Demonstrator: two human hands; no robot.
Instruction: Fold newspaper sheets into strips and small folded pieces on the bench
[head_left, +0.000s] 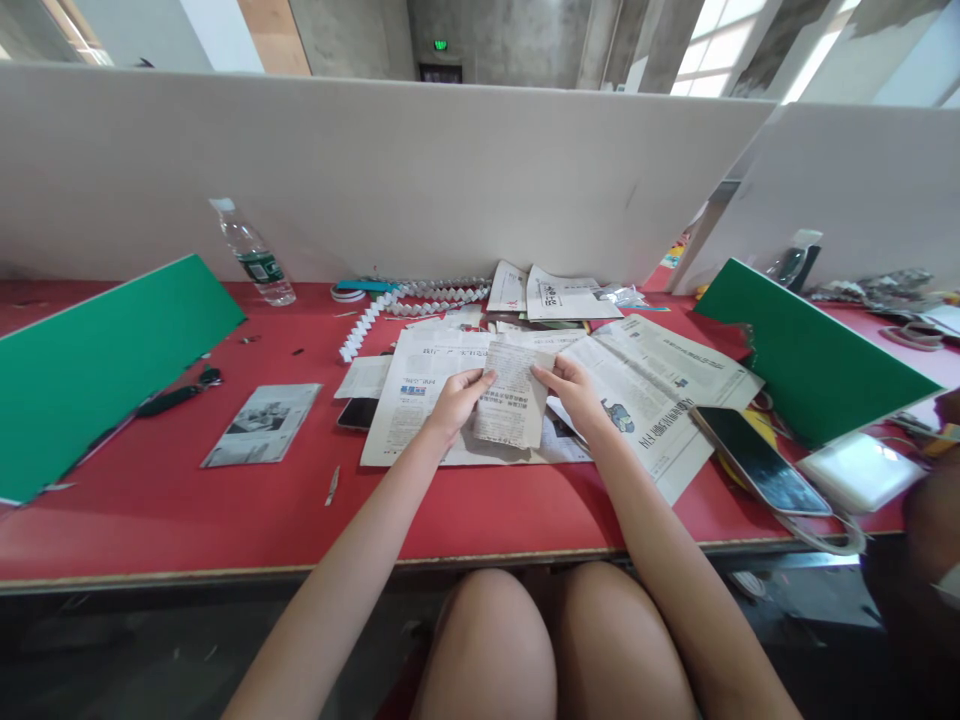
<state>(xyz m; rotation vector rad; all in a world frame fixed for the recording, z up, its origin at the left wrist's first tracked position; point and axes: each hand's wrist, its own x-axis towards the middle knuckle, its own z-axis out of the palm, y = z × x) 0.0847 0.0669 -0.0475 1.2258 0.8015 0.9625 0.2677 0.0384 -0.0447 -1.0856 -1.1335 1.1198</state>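
Both my hands hold one small strip of newspaper (pixel 511 405) just above the red table (pixel 187 510). My left hand (pixel 459 400) pinches its upper left edge with closed fingers. My right hand (pixel 574 392) pinches the upper right corner, fingers closed too. Under the strip lie spread newspaper sheets (pixel 645 385). A folded white paper chain (pixel 409 302) lies behind them.
A water bottle (pixel 255 258) stands at the back left, near a green board (pixel 97 365). A second green board (pixel 810 360), a phone (pixel 761 460) and a white box (pixel 859 470) sit at the right. A dark phone (pixel 357 413), a photo clipping (pixel 262 425) and scissors (pixel 180 395) lie left. White partitions (pixel 375 170) close the back.
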